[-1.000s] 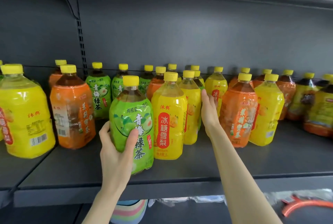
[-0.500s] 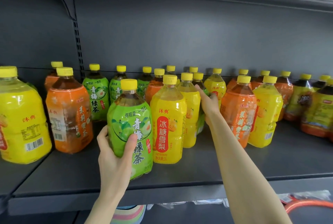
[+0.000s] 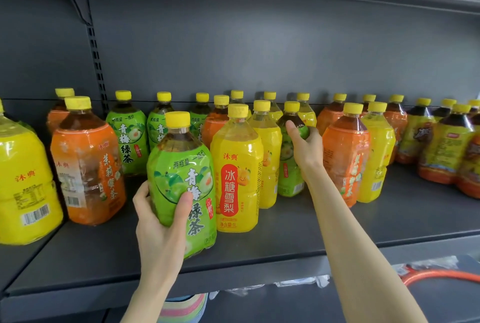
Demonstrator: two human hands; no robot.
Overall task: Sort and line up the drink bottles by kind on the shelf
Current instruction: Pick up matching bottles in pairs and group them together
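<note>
Since half a second ago the right hand [image 3: 304, 141] has left the side of the yellow bottles and closed on a green tea bottle [image 3: 289, 169] further back, which now shows more fully than before. The left hand [image 3: 161, 221] keeps its hold on the front green tea bottle [image 3: 181, 174].

From the head camera, the left forearm rises from the bottom edge. Its hand grasps the lower half of the front green tea bottle, thumb laid across the label and fingers wrapped round the left side. That bottle leans a little, its base low at the front edge of the shelf [image 3: 285, 242]; whether it rests there cannot be told. A yellow pear drink bottle [image 3: 237, 166] stands just beside it on the right.

The right arm reaches in long and nearly straight from the lower right. Its hand is curled round the shoulder of the rear green tea bottle, just under the yellow cap, thumb on the near side. This bottle stands upright between a second yellow bottle [image 3: 267, 153] and an orange bottle [image 3: 342, 161].

More green bottles [image 3: 127, 141] stand at the back left, behind another orange bottle [image 3: 88, 166].
</note>
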